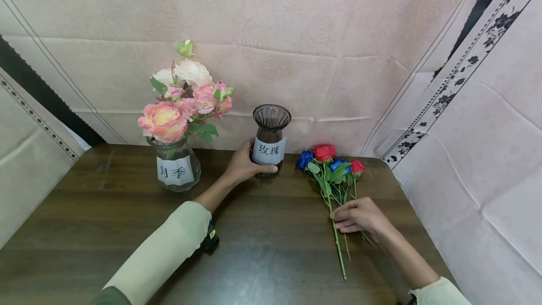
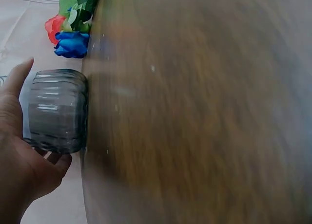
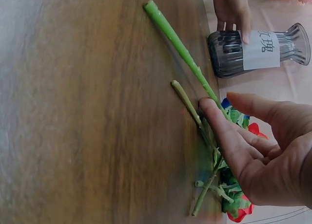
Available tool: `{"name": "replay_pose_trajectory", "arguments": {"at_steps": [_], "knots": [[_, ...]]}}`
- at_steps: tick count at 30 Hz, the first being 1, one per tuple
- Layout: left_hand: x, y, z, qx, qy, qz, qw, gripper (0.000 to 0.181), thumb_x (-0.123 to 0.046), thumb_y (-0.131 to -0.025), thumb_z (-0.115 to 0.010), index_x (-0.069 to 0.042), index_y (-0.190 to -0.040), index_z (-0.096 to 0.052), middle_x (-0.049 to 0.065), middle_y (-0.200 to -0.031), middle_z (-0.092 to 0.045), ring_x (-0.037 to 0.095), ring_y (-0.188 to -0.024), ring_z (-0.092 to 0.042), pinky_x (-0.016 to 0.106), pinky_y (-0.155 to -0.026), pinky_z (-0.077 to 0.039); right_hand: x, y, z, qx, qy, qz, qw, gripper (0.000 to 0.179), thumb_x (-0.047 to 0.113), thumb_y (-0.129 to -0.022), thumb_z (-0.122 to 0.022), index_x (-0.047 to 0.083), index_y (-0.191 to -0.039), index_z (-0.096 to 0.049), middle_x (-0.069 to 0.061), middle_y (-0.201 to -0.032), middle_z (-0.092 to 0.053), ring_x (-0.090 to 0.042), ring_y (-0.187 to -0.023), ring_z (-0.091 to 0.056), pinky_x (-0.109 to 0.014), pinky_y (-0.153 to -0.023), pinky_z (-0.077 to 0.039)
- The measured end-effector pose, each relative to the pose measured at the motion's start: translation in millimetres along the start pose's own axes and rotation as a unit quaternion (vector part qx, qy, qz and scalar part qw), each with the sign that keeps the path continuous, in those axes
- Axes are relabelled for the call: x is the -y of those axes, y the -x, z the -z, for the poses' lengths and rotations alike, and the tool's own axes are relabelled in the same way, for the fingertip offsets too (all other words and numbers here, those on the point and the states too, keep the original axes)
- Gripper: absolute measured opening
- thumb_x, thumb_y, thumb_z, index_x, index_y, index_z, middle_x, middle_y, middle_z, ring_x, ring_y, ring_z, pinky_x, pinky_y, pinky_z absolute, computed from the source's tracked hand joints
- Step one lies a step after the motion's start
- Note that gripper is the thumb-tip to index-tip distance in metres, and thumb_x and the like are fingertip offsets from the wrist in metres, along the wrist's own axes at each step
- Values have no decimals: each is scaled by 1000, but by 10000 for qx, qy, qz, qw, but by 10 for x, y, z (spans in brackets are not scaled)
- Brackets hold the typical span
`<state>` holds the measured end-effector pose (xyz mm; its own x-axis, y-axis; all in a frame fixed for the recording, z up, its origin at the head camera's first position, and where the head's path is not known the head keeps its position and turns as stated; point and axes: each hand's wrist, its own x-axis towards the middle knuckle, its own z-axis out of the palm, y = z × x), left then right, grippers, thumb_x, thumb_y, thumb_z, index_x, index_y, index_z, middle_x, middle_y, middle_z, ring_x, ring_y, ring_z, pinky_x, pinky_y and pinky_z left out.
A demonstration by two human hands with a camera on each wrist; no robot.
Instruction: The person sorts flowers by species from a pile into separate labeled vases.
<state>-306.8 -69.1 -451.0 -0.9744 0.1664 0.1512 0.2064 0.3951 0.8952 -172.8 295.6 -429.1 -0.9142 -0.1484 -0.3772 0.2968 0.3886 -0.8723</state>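
A dark glass vase with a white paper label stands upright near the table's back edge. My left hand grips its lower part, thumb across the front and fingers behind. Red and blue roses lie in a loose bunch to the right of the vase, heads toward the back. Over their green stems is my right hand, fingertips at the longest stem. In the right wrist view the thumb and forefinger stand apart, with no pinch visible. The vase's base shows in the left wrist view.
A clear glass vase with a label stands at the left, holding pink and white flowers. Patterned pale cloth hangs behind and beside the brown wooden table.
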Motion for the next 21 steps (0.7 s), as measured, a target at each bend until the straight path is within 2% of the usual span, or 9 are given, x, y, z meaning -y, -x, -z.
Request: {"name": "replay_pose_trajectory", "arguments": {"at_steps": [4, 10, 21], "knots": [[14, -15, -44, -161, -47, 60, 9998, 114, -39, -82, -104, -12, -172, -39, 16, -166, -57, 39, -151, -59, 60, -128, -48, -10, -22, -27, 73, 79, -44, 9999, 26, 3, -101, -81, -15, -120, -77, -20, -106, -87, -20, -85, -85, -34, -77, -71], [25, -46, -56, -357, -309, 15, 9989, 111, -33, -80, -105, -9, -170, -44, 18, -165, -59, 39, -152, -59, 58, -129, -47, -12, -39, -59, 83, 111, -122, 9998, 26, 2, -99, -82, -14, -120, -77, -17, -104, -87, -17, -82, -81, -32, -76, -70], [9, -74, 6, -195, -513, 80, 9985, 110, -28, -77, -107, -6, -167, -48, 18, -161, -64, 38, -149, -62, 56, -128, -48, -13, -57, -111, -41, -339, -219, 9992, 31, -2, -102, -76, -16, -129, -69, -12, -101, -85, -20, -88, -85, -34, -79, -71]]}}
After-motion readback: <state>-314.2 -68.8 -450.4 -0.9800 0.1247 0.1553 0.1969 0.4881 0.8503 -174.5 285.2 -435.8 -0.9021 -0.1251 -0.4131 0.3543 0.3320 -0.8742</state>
